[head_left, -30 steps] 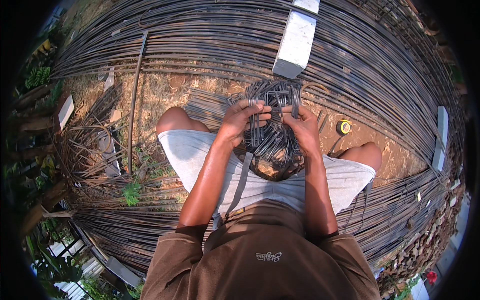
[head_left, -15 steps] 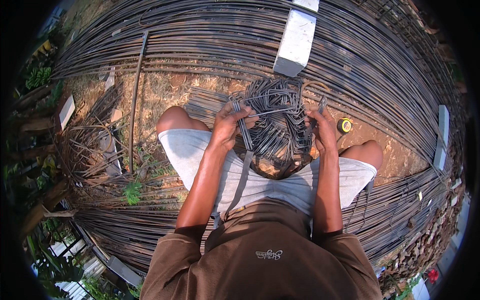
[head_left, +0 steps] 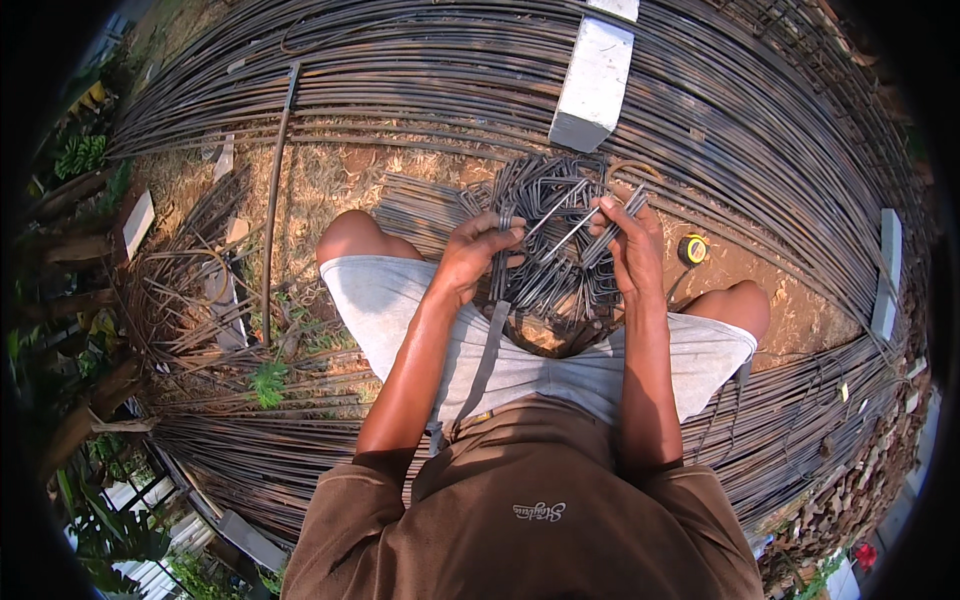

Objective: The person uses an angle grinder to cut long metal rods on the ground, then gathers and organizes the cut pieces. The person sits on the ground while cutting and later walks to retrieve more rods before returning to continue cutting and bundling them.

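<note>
Between my bent legs lies a heap of dark steel rebar stirrups, bent into small squares and tangled together. My left hand is closed around the side of several stirrups at the heap's left edge. On the right, my right hand grips the bars of stirrups between thumb and fingers. Shiny straight sides of stirrups slant across the gap between my hands, over the heap. Fingers hide part of what each hand holds, so I cannot tell whether both grip the same bundle.
A yellow and black tape measure lies on the soil right of my right hand. Long rebar rods stretch across the far side, under a pale concrete block. Short cut bars lie beyond my left knee. An upright-lying steel bar is farther left.
My right hand has moved left and inward over the heap, now with stirrup bars in its fingers. The stirrups between my hands have tilted. My left hand has shifted slightly.
</note>
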Demonstrator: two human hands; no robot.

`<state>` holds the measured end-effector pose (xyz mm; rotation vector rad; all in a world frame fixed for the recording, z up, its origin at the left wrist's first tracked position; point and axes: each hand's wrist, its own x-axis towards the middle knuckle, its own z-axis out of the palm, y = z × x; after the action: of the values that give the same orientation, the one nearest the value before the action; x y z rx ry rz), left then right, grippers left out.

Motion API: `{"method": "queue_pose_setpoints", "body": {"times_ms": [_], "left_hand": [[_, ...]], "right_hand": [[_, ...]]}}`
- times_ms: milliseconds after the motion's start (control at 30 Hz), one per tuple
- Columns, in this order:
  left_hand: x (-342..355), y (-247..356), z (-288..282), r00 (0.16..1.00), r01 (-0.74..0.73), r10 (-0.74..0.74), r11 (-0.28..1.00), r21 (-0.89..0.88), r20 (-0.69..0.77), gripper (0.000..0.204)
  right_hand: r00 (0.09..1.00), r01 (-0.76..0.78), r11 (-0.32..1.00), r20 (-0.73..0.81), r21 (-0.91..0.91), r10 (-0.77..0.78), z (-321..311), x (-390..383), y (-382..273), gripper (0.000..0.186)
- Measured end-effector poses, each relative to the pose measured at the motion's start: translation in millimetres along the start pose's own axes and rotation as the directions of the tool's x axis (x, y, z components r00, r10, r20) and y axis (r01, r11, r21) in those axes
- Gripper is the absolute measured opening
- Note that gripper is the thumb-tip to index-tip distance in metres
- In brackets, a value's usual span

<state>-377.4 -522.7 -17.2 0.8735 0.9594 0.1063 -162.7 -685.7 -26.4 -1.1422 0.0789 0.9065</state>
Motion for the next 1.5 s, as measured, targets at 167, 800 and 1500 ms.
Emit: {"method": "queue_pose_setpoints", "body": {"times_ms": [167, 800, 1500], "left_hand": [[-7, 12, 10, 0.994, -0.030, 0.036, 0.998, -0.060, 0.101, 0.049], [11, 7, 12, 0.997, -0.005, 0.018, 0.987, -0.162, 0.081, 0.048], [21, -9, -8, 0.985, -0.153, 0.125, 0.949, -0.277, -0.115, 0.034]], "right_hand": [[0.994, 0.022, 0.912, 0.107, -0.410, 0.024, 16, -16, -11, 0.040], [0.983, -0.165, 0.934, 0.030, -0.318, 0.184, 33, -24, 14, 0.019], [1.000, -0.027, 0.937, -0.005, -0.347, 0.027, 20, -23, 10, 0.017]]}}
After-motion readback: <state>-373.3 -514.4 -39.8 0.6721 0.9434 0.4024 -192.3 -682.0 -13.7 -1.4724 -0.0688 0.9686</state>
